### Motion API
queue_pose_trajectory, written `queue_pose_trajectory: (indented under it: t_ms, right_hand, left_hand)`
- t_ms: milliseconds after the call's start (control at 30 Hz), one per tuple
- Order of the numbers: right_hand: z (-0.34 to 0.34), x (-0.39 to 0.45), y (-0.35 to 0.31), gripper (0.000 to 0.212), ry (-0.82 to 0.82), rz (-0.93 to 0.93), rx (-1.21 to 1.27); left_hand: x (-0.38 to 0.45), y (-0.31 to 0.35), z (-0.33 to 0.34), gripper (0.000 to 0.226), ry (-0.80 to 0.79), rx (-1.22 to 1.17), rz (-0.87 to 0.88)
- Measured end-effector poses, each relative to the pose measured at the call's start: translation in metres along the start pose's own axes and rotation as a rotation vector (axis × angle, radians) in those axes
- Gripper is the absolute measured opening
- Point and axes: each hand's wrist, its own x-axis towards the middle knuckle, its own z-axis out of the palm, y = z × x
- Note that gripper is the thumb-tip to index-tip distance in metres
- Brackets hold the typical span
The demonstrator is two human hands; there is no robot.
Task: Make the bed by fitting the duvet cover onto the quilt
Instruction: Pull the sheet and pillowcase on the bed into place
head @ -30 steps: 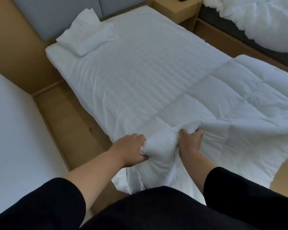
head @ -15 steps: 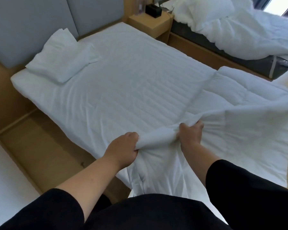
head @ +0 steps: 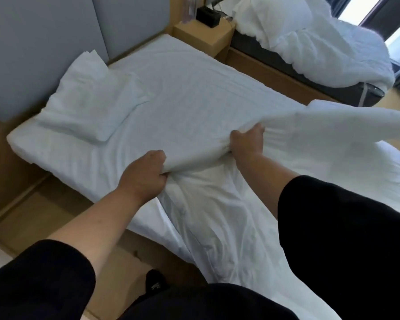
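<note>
Your fingers are curled tight on both sides, and each hand holds a bunch of white bedding. Your left hand [head: 143,176] grips the near end of a thick fold of the quilt [head: 321,125], with the knuckles up and the fingers tucked under the cloth. Your right hand [head: 246,144] pinches the same fold a bit farther along, thumb on top. The fold between your two hands is lifted off the bed [head: 183,88].

From your right hand the quilt rises and stretches away to the right, up in the air, and it looks blurry there. Below your hands, thin white cloth hangs down over the near side of the bed, full of wrinkles. It may be the duvet cover [head: 213,227], but you cannot tell for sure where the cover ends and the quilt starts.

A white pillow [head: 88,98] lies at the head end of the bed, touching the grey headboard [head: 44,42]. A wooden nightstand [head: 201,35] sits by the far corner with a small black box [head: 207,16] on top. Past it is a second bed [head: 310,42] with messy white bedding piled on it. You have black sleeves [head: 333,215] on both arms. A black shoe [head: 155,282] shows on the tan floor [head: 44,215] under you.
</note>
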Motion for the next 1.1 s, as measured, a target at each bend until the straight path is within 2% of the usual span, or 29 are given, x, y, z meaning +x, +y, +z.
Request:
queue_pose_trajectory:
  t_ms: [167, 300, 400, 500, 667, 900, 1100]
  right_hand:
    - [0.081, -0.025, -0.046, 0.043, -0.204, -0.054, 0.02]
    - [0.128, -0.049, -0.047, 0.042, -0.518, -0.029, 0.114]
    - [0.14, -0.059, -0.025, 0.039, -0.681, -0.097, -0.008]
    - [0.138, -0.069, 0.006, 0.035, -0.775, -0.045, -0.151]
    - [0.101, -0.065, 0.05, 0.034, -0.748, 0.015, -0.301]
    - [0.008, -0.049, 0.088, 0.028, -0.58, 0.102, -0.17]
    - [-0.105, -0.053, 0.159, 0.021, -0.363, 0.241, -0.064]
  left_hand:
    - [-0.007, -0.083, -0.029, 0.015, 0.014, 0.028, -0.201]
    - [-0.034, -0.15, -0.022, 0.016, -0.076, 0.006, -0.387]
    - [-0.059, -0.181, -0.001, 0.014, -0.175, 0.061, -0.517]
    - [-0.077, -0.187, 0.014, 0.015, -0.26, 0.168, -0.592]
    - [-0.067, -0.156, 0.033, 0.008, -0.375, 0.076, -0.442]
    - [-0.017, -0.067, 0.068, 0.013, -0.393, 0.084, -0.186]
    - [0.016, 0.028, 0.117, 0.013, -0.571, 0.147, 0.08]
